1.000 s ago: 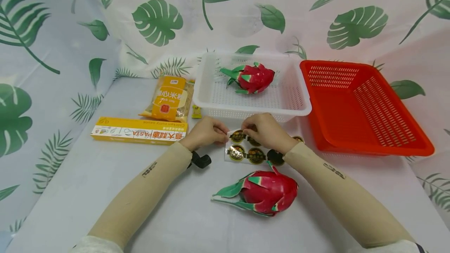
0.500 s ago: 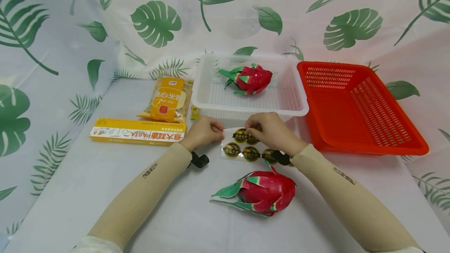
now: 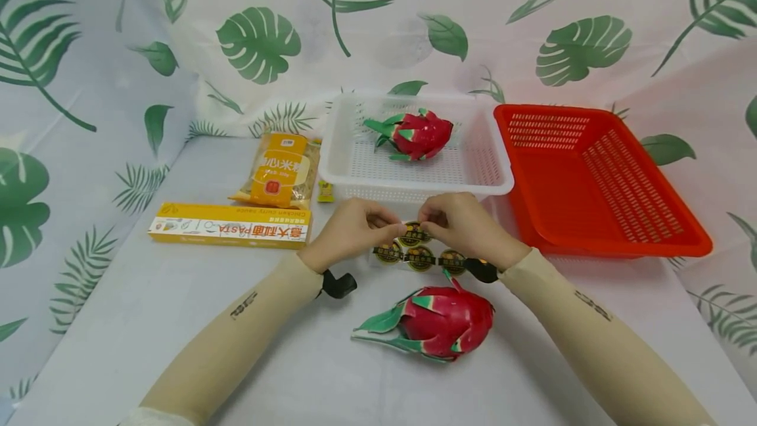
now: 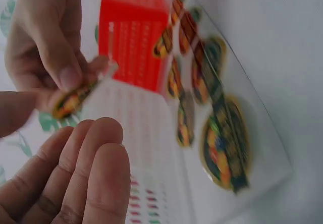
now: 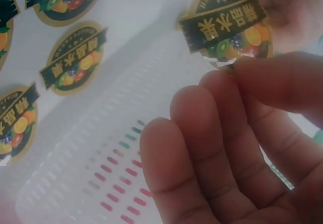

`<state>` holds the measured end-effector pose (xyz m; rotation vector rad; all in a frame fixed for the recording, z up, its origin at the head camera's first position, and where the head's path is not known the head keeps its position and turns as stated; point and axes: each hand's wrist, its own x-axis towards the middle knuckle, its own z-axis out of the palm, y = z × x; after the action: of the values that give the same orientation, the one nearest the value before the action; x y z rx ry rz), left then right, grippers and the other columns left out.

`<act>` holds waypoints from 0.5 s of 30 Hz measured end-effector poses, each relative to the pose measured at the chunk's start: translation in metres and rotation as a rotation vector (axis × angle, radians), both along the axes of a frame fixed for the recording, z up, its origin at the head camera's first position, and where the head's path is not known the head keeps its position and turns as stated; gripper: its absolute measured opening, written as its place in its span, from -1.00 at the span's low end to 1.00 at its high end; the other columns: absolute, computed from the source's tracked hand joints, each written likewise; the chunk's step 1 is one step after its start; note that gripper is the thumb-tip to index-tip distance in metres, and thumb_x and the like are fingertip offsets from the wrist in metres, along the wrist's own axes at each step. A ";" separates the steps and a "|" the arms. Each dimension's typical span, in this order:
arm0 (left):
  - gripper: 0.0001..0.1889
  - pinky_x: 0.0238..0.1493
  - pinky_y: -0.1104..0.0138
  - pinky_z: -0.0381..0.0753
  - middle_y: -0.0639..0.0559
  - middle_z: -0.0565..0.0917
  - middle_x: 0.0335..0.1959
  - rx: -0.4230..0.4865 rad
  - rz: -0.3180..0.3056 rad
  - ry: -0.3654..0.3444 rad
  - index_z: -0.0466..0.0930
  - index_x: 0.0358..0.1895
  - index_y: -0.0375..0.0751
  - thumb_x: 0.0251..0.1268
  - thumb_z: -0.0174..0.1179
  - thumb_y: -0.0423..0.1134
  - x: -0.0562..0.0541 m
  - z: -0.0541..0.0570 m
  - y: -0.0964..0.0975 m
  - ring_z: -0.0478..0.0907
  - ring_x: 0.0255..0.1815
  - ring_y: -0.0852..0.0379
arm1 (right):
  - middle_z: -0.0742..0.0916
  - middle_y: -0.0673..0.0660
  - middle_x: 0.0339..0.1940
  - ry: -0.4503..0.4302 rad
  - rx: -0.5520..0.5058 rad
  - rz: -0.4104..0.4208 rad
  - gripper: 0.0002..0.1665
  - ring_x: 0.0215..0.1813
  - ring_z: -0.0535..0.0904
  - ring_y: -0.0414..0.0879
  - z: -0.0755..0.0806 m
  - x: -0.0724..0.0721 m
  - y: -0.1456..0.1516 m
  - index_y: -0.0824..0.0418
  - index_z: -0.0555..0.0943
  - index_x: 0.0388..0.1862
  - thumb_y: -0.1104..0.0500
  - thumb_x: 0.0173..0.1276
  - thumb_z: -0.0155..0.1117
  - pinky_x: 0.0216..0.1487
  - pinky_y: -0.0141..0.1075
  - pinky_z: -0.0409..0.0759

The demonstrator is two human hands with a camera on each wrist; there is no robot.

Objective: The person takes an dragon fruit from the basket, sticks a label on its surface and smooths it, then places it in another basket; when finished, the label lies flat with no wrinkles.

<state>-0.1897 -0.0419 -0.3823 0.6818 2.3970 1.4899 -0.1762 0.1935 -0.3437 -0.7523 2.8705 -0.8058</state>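
Observation:
Between thumb and fingertips, my right hand pinches a round black-and-gold fruit sticker by its lower edge. The sticker stands tilted above the glossy sheet, which carries several more such stickers. My left hand is close at the sticker's other edge; in the left wrist view its thumb is apart from its loosely bent fingers. Nearer me on the table lies a red dragon fruit with green leaf tips, below the sheet in the head view.
Behind the hands, a white basket holds another dragon fruit. A red basket stands to its right. On the left are a yellow pasta box, a bag of grain-like food and a small yellow packet.
My right hand has lifted a sticker up from the sheet. The left hand has let the sheet's left edge go and moved right, towards the sticker.

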 end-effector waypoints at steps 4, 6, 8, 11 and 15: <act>-0.86 -0.34 0.39 0.69 -0.06 0.84 -0.30 0.023 -0.032 -0.003 0.80 -0.15 -0.19 0.38 0.39 -0.19 0.010 0.007 0.007 0.82 -0.28 -0.06 | 0.76 0.00 -0.40 0.019 -0.013 0.006 -0.95 -0.37 0.60 -0.18 0.006 0.008 0.004 0.21 0.75 -0.25 0.24 0.38 0.45 -0.25 -0.35 0.65; -0.89 -0.37 0.41 0.66 -0.08 0.84 -0.32 0.041 -0.033 -0.019 0.80 -0.18 -0.20 0.37 0.39 -0.24 0.013 0.010 0.009 0.82 -0.30 -0.03 | 0.77 0.00 -0.39 0.023 -0.027 0.003 -0.95 -0.36 0.62 -0.18 0.009 0.013 0.006 0.18 0.76 -0.24 0.25 0.35 0.47 -0.24 -0.36 0.67; -0.90 -0.37 0.41 0.65 -0.05 0.83 -0.34 0.053 -0.026 -0.035 0.80 -0.20 -0.20 0.35 0.40 -0.25 0.015 0.012 0.009 0.81 -0.34 0.05 | 0.77 -0.01 -0.38 0.030 -0.046 0.002 -0.93 -0.35 0.63 -0.18 0.011 0.018 0.008 0.16 0.76 -0.22 0.25 0.34 0.49 -0.24 -0.38 0.68; -0.92 -0.37 0.39 0.66 -0.01 0.82 -0.38 0.086 -0.015 -0.066 0.80 -0.24 -0.18 0.31 0.42 -0.26 0.020 0.015 0.009 0.77 -0.40 0.18 | 0.76 -0.02 -0.38 0.026 -0.085 -0.011 -0.81 -0.36 0.62 -0.18 0.013 0.028 0.012 0.15 0.76 -0.08 0.25 0.34 0.49 -0.26 -0.40 0.68; -0.93 -0.32 0.31 0.77 -0.06 0.81 -0.40 0.175 -0.017 -0.160 0.80 -0.24 -0.24 0.29 0.42 -0.32 0.027 0.019 0.012 0.74 -0.44 0.21 | 0.76 -0.01 -0.38 -0.012 -0.146 -0.069 -0.71 -0.37 0.62 -0.16 0.013 0.045 0.020 0.16 0.73 0.05 0.20 0.37 0.48 -0.30 -0.41 0.66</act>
<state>-0.1623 -0.0297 -0.3634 0.5928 2.1565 1.6931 -0.1314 0.2131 -0.3305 -0.6625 2.8661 -1.0338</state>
